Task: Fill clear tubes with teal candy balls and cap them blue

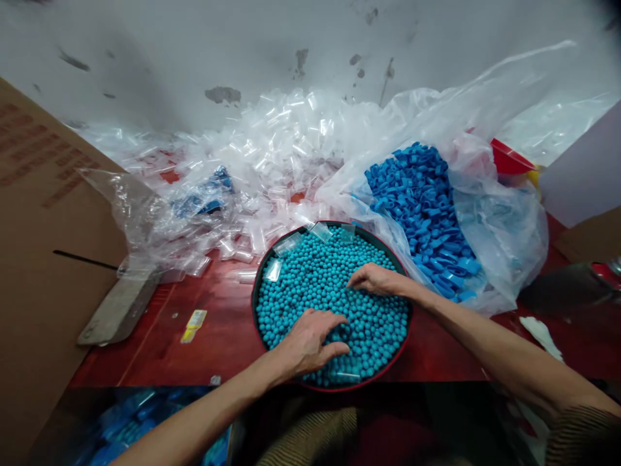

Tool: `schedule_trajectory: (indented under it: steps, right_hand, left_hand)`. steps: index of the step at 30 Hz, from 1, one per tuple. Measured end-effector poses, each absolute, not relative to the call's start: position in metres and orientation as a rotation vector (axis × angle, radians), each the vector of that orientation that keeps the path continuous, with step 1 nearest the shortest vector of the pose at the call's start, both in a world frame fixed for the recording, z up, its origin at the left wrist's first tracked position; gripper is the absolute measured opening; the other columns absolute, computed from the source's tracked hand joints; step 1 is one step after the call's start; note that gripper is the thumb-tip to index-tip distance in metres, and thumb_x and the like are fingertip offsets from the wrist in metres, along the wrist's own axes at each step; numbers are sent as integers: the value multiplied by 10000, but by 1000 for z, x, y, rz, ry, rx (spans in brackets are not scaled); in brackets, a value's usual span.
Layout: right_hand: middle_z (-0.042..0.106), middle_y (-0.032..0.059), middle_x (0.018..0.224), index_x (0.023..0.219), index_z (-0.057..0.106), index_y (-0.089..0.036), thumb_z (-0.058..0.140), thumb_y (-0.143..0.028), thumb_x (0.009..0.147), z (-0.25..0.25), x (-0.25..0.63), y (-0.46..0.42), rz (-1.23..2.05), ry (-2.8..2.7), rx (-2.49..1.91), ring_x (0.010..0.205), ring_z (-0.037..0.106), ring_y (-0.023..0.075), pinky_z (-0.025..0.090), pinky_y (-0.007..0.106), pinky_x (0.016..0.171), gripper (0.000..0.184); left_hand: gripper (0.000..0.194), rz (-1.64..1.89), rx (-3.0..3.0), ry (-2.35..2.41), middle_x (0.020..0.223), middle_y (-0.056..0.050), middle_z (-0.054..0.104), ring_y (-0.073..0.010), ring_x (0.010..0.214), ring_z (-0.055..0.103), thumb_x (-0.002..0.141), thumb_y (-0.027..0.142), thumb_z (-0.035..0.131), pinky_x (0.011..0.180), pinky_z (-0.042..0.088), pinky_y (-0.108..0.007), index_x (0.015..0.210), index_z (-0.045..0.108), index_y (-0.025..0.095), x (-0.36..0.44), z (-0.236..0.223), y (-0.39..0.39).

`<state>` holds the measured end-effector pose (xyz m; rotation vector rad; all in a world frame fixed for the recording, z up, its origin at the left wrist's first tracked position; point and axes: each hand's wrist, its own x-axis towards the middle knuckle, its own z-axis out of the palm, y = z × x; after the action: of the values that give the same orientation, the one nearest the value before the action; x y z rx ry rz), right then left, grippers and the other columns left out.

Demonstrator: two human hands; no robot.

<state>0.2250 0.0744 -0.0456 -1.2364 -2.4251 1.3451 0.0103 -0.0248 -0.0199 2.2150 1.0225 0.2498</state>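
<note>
Left hand: thumb and fingers (334, 320) spread apart over the beads; left hand (310, 340) palm down, fingers pointing right.
Right hand: right hand (374, 279) has fingertips drawn together at the bead surface, pointing left; can't tell from here if anything's pinched.
Beads: turquoise beads (310, 278), small smooth spheres, filling the round tray (255, 310) between and under both hands; red rim, dark inner wall.
Sleeves on beads: clear plastic sleeve (347, 377) by the near rim, long axis left to right; more along the far and left rim at mixed slants.
Bagged parts: blue plastic parts (422, 207), small and glossy, in a crinkled translucent bag (504, 239) right of the tray.
Heap: loose clear tubes (291, 139) behind the tray, axes every which way.
Table: red tabletop (223, 349), worn; yellow-white sticker (194, 325), print too small to read.
Carton: brown cardboard (53, 259) at left, reddish print, blurred past reading.
</note>
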Motion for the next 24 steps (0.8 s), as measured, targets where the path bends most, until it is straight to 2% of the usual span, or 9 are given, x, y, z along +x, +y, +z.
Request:
schedule_trajectory:
  steps: [3, 5, 9, 14, 19, 22, 24]
  right_hand:
    - [559, -42, 501, 849, 668, -158, 492, -155, 691, -47, 223, 73, 1533, -2405, -1340, 421, 453, 71, 368, 180, 440, 236]
    - [465, -69, 409, 875, 651, -150, 492, -170, 697, -47, 222, 74, 1760, -2348, -1382, 348, 378, 53, 321, 164, 368, 240]
    - [435, -83, 425, 856, 622, -136, 531, -199, 678, -46, 223, 81, 2175, -2125, -1334, 345, 353, 37, 318, 147, 337, 210]
    - [435, -82, 467, 836, 580, -122, 578, -268, 664, -43, 228, 85, 2506, -1834, -1237, 344, 331, 23, 309, 133, 313, 226]
    - [432, -83, 481, 813, 542, -133, 566, -268, 677, -43, 223, 73, 2601, -1757, -1171, 334, 316, 19, 294, 124, 299, 193]
    - [401, -91, 454, 756, 506, -151, 515, -208, 694, -41, 214, 56, 2506, -1838, -1191, 332, 330, 33, 303, 131, 304, 85]
    - [379, -94, 444, 739, 487, -160, 471, -181, 706, -39, 210, 44, 2405, -1929, -1217, 336, 335, 43, 312, 142, 317, 41]
  left_hand:
    - [403, 260, 2207, 1011, 998, -48, 597, -211, 937, 511, 752, 458, 490, 839, 335, -345, 1073, 513, 215, 9, -20, -27]
    - [404, 260, 2194, 1004, 1013, -45, 592, -211, 954, 503, 744, 458, 500, 853, 330, -348, 1072, 515, 221, 8, -19, -26]
    - [383, 240, 2149, 1013, 1026, -45, 591, -207, 963, 507, 753, 439, 495, 853, 345, -344, 1070, 520, 225, 7, -15, -22]
    - [398, 161, 2169, 992, 1022, -44, 594, -230, 952, 516, 738, 435, 512, 846, 350, -375, 1085, 518, 241, 7, -12, -20]
    - [460, 212, 2017, 1043, 1079, -37, 567, -211, 973, 510, 747, 425, 499, 852, 364, -351, 1170, 439, 254, 4, -17, -26]
    - [536, 249, 1918, 1073, 1031, -47, 578, -199, 949, 518, 749, 441, 491, 845, 378, -340, 1224, 371, 225, 2, -21, -31]
    - [547, 255, 1915, 1056, 1069, -55, 558, -202, 975, 503, 744, 440, 499, 859, 371, -342, 1227, 367, 222, 2, -23, -33]
